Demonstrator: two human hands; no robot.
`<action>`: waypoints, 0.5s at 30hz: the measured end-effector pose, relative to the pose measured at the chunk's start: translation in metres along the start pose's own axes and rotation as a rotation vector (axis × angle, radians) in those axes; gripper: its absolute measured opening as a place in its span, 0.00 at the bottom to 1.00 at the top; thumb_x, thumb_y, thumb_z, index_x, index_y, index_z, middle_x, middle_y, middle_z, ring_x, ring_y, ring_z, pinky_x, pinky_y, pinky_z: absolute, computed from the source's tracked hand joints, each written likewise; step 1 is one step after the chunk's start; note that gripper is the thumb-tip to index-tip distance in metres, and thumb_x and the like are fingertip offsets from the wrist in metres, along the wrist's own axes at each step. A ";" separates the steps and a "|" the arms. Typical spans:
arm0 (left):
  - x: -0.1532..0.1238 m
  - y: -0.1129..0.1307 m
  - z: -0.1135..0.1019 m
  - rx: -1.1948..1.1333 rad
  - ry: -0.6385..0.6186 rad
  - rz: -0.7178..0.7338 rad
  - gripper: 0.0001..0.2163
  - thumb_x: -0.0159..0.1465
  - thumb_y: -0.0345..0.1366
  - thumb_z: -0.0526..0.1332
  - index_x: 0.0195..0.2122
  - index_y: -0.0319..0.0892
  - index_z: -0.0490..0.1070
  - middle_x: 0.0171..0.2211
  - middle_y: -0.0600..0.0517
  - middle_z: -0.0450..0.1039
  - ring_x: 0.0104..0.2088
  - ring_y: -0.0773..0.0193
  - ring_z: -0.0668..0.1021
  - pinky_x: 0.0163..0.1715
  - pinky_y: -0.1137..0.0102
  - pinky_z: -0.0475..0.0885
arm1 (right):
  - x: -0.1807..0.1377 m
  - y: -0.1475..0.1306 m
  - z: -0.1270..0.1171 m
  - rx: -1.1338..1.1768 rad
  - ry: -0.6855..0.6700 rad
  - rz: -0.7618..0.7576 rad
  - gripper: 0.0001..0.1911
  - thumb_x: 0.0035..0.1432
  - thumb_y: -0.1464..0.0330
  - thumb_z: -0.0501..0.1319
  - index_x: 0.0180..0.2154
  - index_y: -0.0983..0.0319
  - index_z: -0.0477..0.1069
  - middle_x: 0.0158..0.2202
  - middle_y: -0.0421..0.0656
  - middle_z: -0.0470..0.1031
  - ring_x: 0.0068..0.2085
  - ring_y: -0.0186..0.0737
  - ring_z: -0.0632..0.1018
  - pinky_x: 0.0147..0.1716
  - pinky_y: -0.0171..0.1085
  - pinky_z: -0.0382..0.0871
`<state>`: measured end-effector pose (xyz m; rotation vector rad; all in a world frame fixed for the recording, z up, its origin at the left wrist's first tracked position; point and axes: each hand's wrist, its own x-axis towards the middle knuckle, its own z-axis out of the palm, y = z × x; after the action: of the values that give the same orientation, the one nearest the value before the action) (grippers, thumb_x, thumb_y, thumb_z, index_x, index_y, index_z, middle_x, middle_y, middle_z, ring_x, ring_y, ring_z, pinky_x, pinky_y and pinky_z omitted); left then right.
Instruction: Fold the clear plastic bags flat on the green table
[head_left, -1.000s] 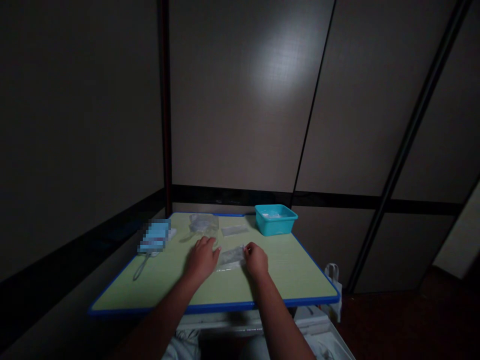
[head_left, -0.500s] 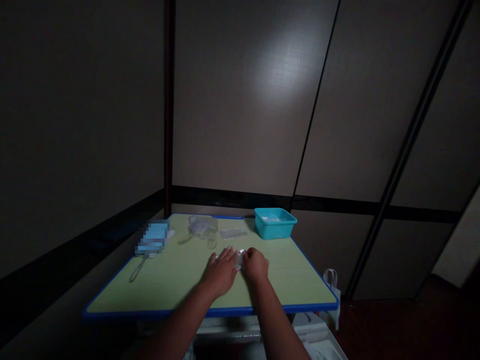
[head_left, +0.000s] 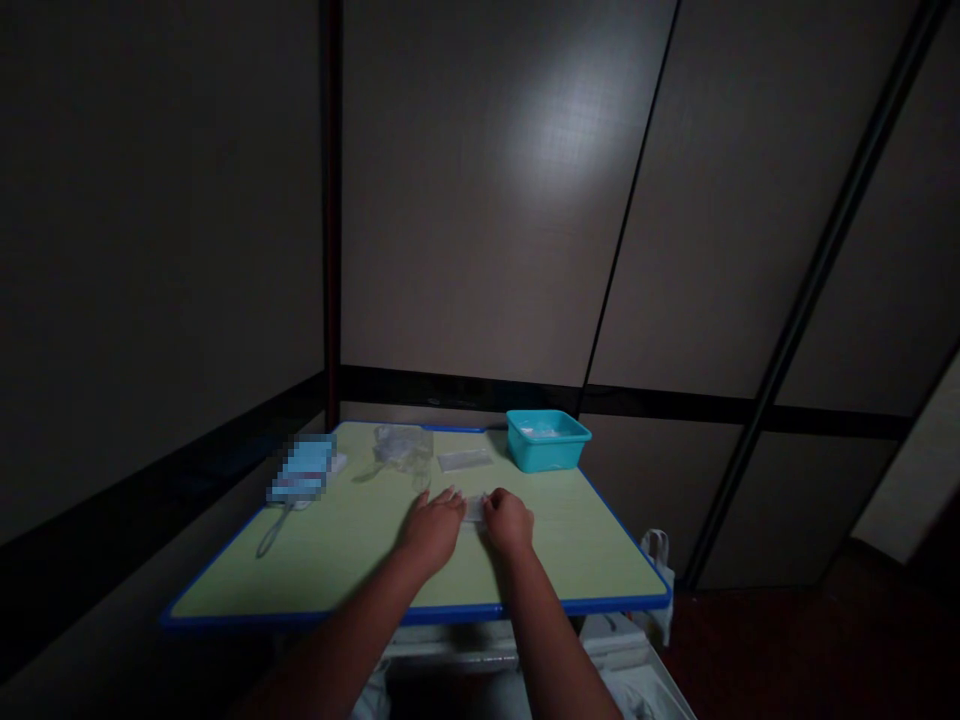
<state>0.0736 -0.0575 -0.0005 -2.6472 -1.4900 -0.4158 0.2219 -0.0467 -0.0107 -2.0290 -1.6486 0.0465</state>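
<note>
A small clear plastic bag lies on the table between my two hands. My left hand rests palm down at its left side, fingers stretched forward and touching the bag's edge. My right hand is closed, with thumb and fingers pinching the bag's right side. Parts of the bag are hidden under the fingers. Just beyond my hands lies a flat clear plastic bag. A crumpled heap of clear plastic bags sits farther left.
A turquoise plastic basin with clear packets inside stands at the table's back right. On the left edge lies a blurred-out blue item with a strap. The table has a blue rim. A white bag hangs right of it.
My left hand has shifted slightly left, and its fingers have drawn back a little. The bag looks flatter, with less glare. My right hand still pinches it. The view has tilted slightly.
</note>
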 end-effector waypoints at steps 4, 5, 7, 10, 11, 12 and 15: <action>-0.006 -0.005 -0.005 0.035 -0.029 -0.016 0.23 0.58 0.25 0.45 0.53 0.46 0.64 0.57 0.49 0.60 0.60 0.59 0.57 0.56 0.52 0.47 | 0.000 0.000 0.001 0.008 -0.005 -0.006 0.12 0.57 0.61 0.52 0.33 0.58 0.71 0.33 0.44 0.76 0.36 0.39 0.74 0.30 0.35 0.55; -0.007 -0.006 -0.005 0.047 -0.021 -0.028 0.24 0.57 0.25 0.45 0.54 0.46 0.63 0.58 0.49 0.58 0.60 0.59 0.55 0.56 0.50 0.45 | 0.000 0.000 0.001 0.010 -0.005 -0.005 0.12 0.57 0.61 0.52 0.33 0.58 0.71 0.33 0.44 0.76 0.36 0.40 0.74 0.30 0.35 0.55; -0.009 -0.005 -0.005 0.061 -0.004 -0.062 0.26 0.56 0.25 0.46 0.56 0.45 0.59 0.61 0.49 0.51 0.62 0.58 0.50 0.56 0.49 0.42 | 0.000 0.000 0.000 0.013 -0.005 -0.001 0.11 0.57 0.62 0.53 0.33 0.59 0.71 0.33 0.45 0.76 0.36 0.39 0.74 0.30 0.34 0.55; -0.010 0.003 -0.006 0.034 -0.004 -0.101 0.29 0.54 0.28 0.47 0.60 0.43 0.52 0.63 0.48 0.44 0.63 0.59 0.45 0.57 0.50 0.40 | 0.000 0.000 0.000 0.017 -0.003 0.001 0.11 0.57 0.62 0.53 0.33 0.59 0.71 0.32 0.45 0.76 0.36 0.39 0.74 0.30 0.34 0.56; -0.009 0.007 -0.007 0.021 -0.004 -0.107 0.29 0.55 0.29 0.47 0.60 0.42 0.51 0.63 0.48 0.43 0.63 0.59 0.45 0.57 0.50 0.40 | 0.000 0.000 0.000 0.016 -0.004 0.001 0.11 0.57 0.62 0.53 0.33 0.59 0.71 0.32 0.45 0.76 0.36 0.39 0.74 0.30 0.34 0.56; -0.008 0.011 -0.007 0.009 0.000 -0.108 0.28 0.56 0.31 0.46 0.60 0.42 0.51 0.63 0.48 0.43 0.63 0.59 0.44 0.57 0.50 0.40 | 0.000 0.000 0.000 0.013 -0.004 0.001 0.11 0.57 0.62 0.53 0.33 0.59 0.71 0.32 0.45 0.76 0.36 0.39 0.74 0.30 0.34 0.56; -0.005 0.021 -0.004 -0.017 0.009 -0.088 0.26 0.59 0.34 0.43 0.60 0.41 0.51 0.63 0.48 0.44 0.63 0.60 0.46 0.58 0.51 0.40 | 0.000 0.001 0.001 0.000 0.003 -0.002 0.11 0.57 0.62 0.53 0.32 0.58 0.71 0.32 0.45 0.76 0.35 0.39 0.74 0.29 0.34 0.55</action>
<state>0.0880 -0.0734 0.0032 -2.5960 -1.6118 -0.4472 0.2222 -0.0463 -0.0119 -2.0268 -1.6487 0.0433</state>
